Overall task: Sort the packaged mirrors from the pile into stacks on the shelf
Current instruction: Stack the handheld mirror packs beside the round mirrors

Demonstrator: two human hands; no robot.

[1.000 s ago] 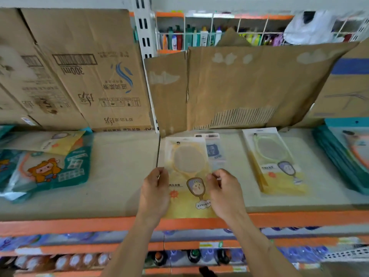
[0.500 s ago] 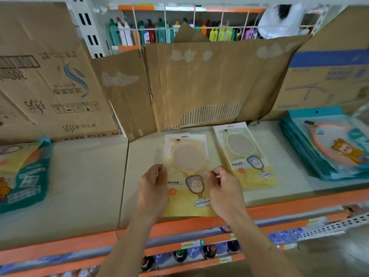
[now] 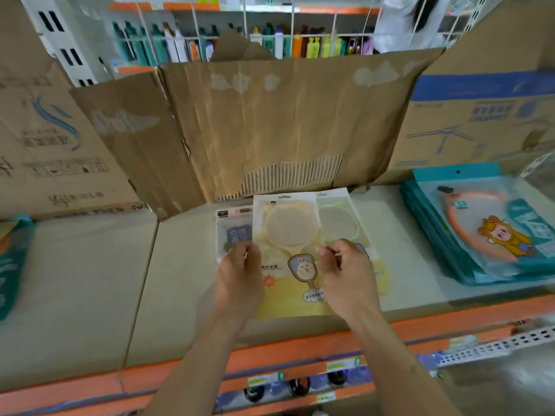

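Partly hidden: green mirror pack (image 3: 339, 223); blue pack (image 3: 234, 232).

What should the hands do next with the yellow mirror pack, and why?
Probably slide the yellow mirror pack a little right and lay it on the green mirror pack. The left hand and right hand grip its sides, it overlaps the green one's left edge, and the two packs look alike.

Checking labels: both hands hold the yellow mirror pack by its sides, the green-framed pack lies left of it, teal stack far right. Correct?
One error: the head view shows the green-framed pack right of the yellow mirror pack, partly covered by it. The left hand and right hand do hold that pack by its sides, and the teal stack is far right.
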